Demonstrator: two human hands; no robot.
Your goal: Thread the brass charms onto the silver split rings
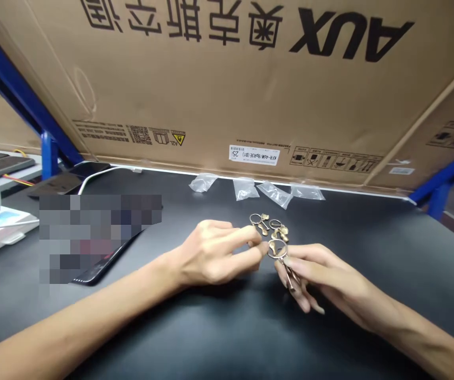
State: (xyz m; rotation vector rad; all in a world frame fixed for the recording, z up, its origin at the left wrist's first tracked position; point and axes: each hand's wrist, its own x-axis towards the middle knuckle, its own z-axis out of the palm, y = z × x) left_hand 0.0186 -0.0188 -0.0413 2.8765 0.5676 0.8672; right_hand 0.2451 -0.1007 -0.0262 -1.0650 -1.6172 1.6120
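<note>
A silver key ring (277, 248) with bronze-coloured charms is held up over the black table. My right hand (318, 272) grips the ring's lower right side, and its charms hang across the fingers. My left hand (223, 250) has thumb and index finger closed at the ring's left edge, its other fingers curled. Just behind the fingertips lie two more rings with bronze charms, one at the left (264, 224) and one at the right (279, 230).
Several small clear plastic bags (246, 189) lie along the table's back edge, before a large cardboard box (211, 95). At left are a dark tablet-like device (106, 262), partly blurred out, a white cable, a white box (1, 227) and a blue frame post (48, 155).
</note>
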